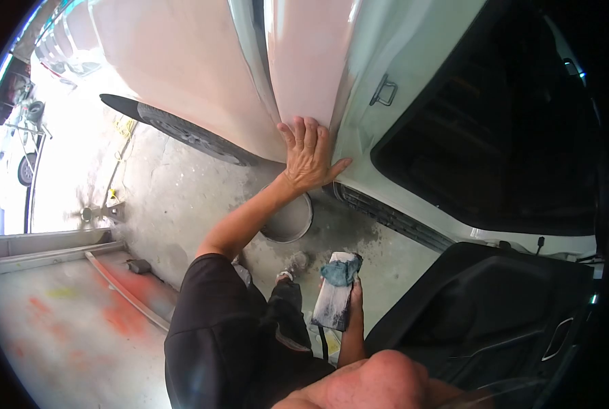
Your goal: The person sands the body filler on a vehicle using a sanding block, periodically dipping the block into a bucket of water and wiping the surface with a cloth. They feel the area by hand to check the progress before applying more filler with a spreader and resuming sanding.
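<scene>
My left hand lies flat, fingers spread, on the pale pinkish body panel of a car, near its lower edge. Its thumb reaches toward the light green door frame. Low in front of my body, my right hand grips a rectangular block along one side. The block's face is dusty white with dark edges, and a crumpled blue-green cloth-like piece lies over its upper end. My right fingers are partly hidden behind the block.
A round bucket stands on the concrete floor under my left forearm. The car's wheel is left of it, and a dark door panel swings out at right. A paint-stained board lies at lower left.
</scene>
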{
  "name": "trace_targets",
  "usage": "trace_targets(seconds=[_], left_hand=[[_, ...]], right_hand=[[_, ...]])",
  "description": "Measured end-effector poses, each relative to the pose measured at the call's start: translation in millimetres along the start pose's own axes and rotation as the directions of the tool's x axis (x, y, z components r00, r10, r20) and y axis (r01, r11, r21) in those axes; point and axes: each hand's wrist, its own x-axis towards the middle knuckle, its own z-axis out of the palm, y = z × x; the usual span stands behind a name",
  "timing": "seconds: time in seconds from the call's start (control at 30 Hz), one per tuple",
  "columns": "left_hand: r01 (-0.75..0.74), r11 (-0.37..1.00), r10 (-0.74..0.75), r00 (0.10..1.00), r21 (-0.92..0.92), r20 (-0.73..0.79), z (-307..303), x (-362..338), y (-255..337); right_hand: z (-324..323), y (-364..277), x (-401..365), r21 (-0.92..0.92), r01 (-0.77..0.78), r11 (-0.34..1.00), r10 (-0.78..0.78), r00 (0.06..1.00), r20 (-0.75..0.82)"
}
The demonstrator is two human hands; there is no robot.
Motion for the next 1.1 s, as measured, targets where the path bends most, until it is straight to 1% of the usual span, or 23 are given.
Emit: trace_targets(seconds=[0.07,0.1,0.17,0.23,0.3,0.33,0.37,0.47,0.57,0.6,0.67,0.73,0.83,0.87,0.97,1.07,1.1], left_hand=[[-0.03,0.999,0.032,0.997,0.022,-0.075,-7.9,23.8,-11.4],[-0.046,0.998,0.049,0.993,0.032,-0.111,-17.2,45.4,-17.9],[-0.09,0.988,0.112,0.977,0.122,-0.181,-48.7,106.2,-32.9],[-0.09,0.992,0.103,0.984,0.091,-0.144,-89.9,169.6,-39.2],[-0.081,0.993,0.083,0.996,0.089,-0.021,-126.5,216.5,-39.2],[-0.077,0.993,0.074,0.996,0.089,0.043,-135.8,229.0,-40.2],[-0.086,0.99,0.08,0.995,0.113,0.063,-137.4,233.9,-41.7],[-0.162,0.983,0.159,0.987,0.088,0.037,-129.1,224.1,-50.7],[-0.076,0.978,0.052,0.991,0.192,0.126,-123.4,202.6,-42.3],[-0.132,0.978,0.127,0.991,0.159,0.043,-116.5,196.7,-43.7],[-0.245,0.964,0.257,0.957,0.104,-0.131,-100.0,182.5,-47.6],[-0.232,0.963,0.25,0.958,0.135,-0.139,-87.5,166.0,-46.6],[-0.239,0.959,0.262,0.952,0.151,-0.158,-67.8,141.6,-47.9],[-0.244,0.958,0.269,0.949,0.152,-0.166,-62.3,132.3,-49.2],[-0.213,0.976,0.215,0.945,0.035,-0.246,-39.3,105.0,-46.7],[-0.192,0.981,0.191,0.955,0.018,-0.229,-27.0,79.8,-42.8],[-0.199,0.978,0.206,0.963,0.055,-0.176,-23.9,72.0,-41.6]], right_hand=[[1.0,-0.1,0.0,-0.009,0.0,1.0,0.0,1.0,0.019],[2.3,0.9,0.4,-0.011,-0.003,1.0,0.003,1.0,0.025],[9.6,1.8,4.1,0.008,0.025,1.0,-0.025,1.0,0.016],[18.7,0.6,5.5,0.02,0.052,0.998,-0.052,0.999,0.002],[27.5,1.6,4.2,0.018,0.075,0.997,-0.075,0.997,-0.007],[30.9,2.6,4.2,0.011,0.089,0.996,-0.089,0.996,-0.007],[32.3,2.2,4.7,-0.008,0.106,0.994,-0.106,0.994,0.003],[37.2,3.5,6.6,-0.022,0.125,0.992,-0.126,0.992,-0.02],[35.4,5.0,9.4,-0.025,0.141,0.99,-0.141,0.99,-0.014],[31.9,6.2,10.8,-0.019,0.139,0.99,-0.14,0.99,-0.017],[22.1,9.2,12.5,0.008,0.115,0.993,-0.115,0.993,-0.022],[9.2,12.1,15.8,0.05,0.074,0.996,-0.073,0.997,-0.018],[-7.3,14.9,13.5,0.025,0.016,1.0,-0.015,1.0,-0.01],[-3.3,15.9,11.0,0.034,0.017,0.999,-0.016,1.0,-0.013],[12.6,18.2,5.0,0.058,0.014,0.998,-0.012,0.999,-0.033],[16.1,20.8,3.2,0.068,0.005,0.998,0.0,0.997,-0.075],[16.0,19.5,3.9,0.071,0.002,0.997,0.004,0.996,-0.088]])
